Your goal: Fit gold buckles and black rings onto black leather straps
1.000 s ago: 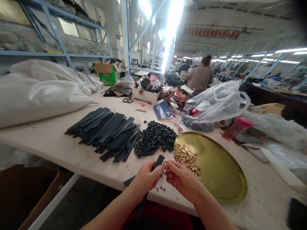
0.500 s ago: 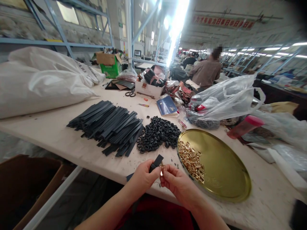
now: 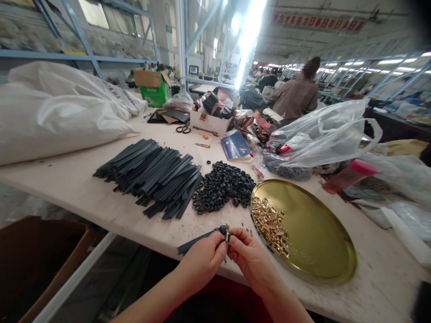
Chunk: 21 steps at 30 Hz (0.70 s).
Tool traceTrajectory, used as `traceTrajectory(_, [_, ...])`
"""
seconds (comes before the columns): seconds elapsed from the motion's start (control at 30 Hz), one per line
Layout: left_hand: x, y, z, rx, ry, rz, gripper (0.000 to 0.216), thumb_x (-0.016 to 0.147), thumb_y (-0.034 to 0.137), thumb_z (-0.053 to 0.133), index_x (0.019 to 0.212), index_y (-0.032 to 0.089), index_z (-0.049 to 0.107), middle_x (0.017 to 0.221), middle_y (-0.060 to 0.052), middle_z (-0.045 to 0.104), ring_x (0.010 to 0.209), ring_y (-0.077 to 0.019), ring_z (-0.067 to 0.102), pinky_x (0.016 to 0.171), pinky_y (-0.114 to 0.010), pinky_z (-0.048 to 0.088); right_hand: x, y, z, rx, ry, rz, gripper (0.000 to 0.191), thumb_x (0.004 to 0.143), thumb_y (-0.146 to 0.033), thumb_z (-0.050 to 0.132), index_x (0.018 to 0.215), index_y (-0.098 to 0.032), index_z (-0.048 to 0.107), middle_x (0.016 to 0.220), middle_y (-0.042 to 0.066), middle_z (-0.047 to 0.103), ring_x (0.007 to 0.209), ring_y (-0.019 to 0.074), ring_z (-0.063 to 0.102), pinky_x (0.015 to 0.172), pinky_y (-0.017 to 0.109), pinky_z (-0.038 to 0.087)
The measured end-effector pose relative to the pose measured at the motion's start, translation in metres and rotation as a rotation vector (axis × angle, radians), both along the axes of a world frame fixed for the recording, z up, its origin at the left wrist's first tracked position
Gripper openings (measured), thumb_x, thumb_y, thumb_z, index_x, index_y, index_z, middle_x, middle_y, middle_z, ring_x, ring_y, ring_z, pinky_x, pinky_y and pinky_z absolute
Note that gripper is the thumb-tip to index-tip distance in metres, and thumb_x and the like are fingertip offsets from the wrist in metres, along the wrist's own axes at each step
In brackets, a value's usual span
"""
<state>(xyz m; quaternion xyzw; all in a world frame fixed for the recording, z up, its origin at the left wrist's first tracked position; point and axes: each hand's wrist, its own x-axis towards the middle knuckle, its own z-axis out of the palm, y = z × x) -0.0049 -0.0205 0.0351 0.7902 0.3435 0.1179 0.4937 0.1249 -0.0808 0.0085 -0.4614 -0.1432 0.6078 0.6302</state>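
Close together at the table's front edge, my left hand (image 3: 205, 255) and my right hand (image 3: 251, 255) are both closed around one small piece of work. A dark strap (image 3: 198, 241) runs out to the left behind my left hand, which pinches it near its end. Between the fingertips sits a small gold buckle (image 3: 227, 233), gripped by my right hand; fingers partly hide it and the strap end there. Just beyond lie a heap of black loops (image 3: 225, 186) and a pile of dark straps (image 3: 148, 172). A round gold tray (image 3: 323, 233) holds many gold buckles (image 3: 271, 226).
A white sack (image 3: 60, 116) fills the table's left. Scissors (image 3: 182, 129), a blue booklet (image 3: 235, 146) and a white box (image 3: 210, 123) stand farther back. Rightward are a clear plastic bag (image 3: 323, 134) and a pink-lidded bottle (image 3: 350, 175). A person (image 3: 294, 96) sits beyond.
The strap end that stuck up above my left hand has gone down toward the buckle. More of the strap now shows at the left. The view has shifted slightly.
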Motion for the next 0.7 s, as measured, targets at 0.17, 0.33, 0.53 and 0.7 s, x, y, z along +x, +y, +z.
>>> traceTrajectory(0.17, [-0.002, -0.004, 0.000, -0.020, -0.001, -0.010, 0.023, 0.086, 0.030, 0.034, 0.083, 0.017, 0.052, 0.075, -0.002, 0.059, 0.070, -0.0159, 0.052, 0.062, -0.024, 0.035, 0.001, -0.004, -0.001, -0.007, -0.070, -0.112, 0.020, 0.062, -0.031, 0.074, 0.076, -0.020, 0.063, 0.071, -0.002, 0.059, 0.057, 0.0086, 0.047, 0.056, 0.022, 0.040])
traceTrajectory(0.33, [-0.007, -0.010, 0.003, -0.067, -0.058, 0.024, 0.022, 0.085, 0.031, 0.037, 0.084, 0.017, 0.053, 0.074, -0.001, 0.057, 0.068, -0.0144, 0.050, 0.064, -0.024, 0.036, -0.008, -0.009, 0.002, 0.016, -0.244, -0.103, 0.021, 0.065, -0.036, 0.071, 0.075, -0.019, 0.063, 0.069, -0.001, 0.059, 0.058, 0.0106, 0.045, 0.057, 0.024, 0.038])
traceTrajectory(0.53, [-0.008, -0.013, -0.001, -0.269, -0.126, 0.078, 0.024, 0.084, 0.037, 0.039, 0.074, 0.018, 0.050, 0.050, 0.007, 0.044, 0.045, -0.0082, 0.038, 0.047, -0.020, 0.032, -0.020, -0.017, 0.003, 0.008, -0.403, -0.073, 0.025, 0.071, -0.042, 0.063, 0.070, -0.018, 0.061, 0.059, -0.003, 0.053, 0.058, 0.0118, 0.044, 0.059, 0.025, 0.037])
traceTrajectory(0.7, [-0.008, -0.015, -0.008, -0.502, -0.164, 0.109, 0.022, 0.081, 0.037, 0.042, 0.074, 0.017, 0.044, 0.057, 0.005, 0.051, 0.032, -0.0029, 0.031, 0.033, -0.017, 0.021, -0.019, -0.018, 0.004, 0.006, -0.210, 0.015, 0.025, 0.073, -0.044, 0.061, 0.074, -0.018, 0.060, 0.063, -0.002, 0.054, 0.057, 0.0112, 0.044, 0.058, 0.025, 0.038])
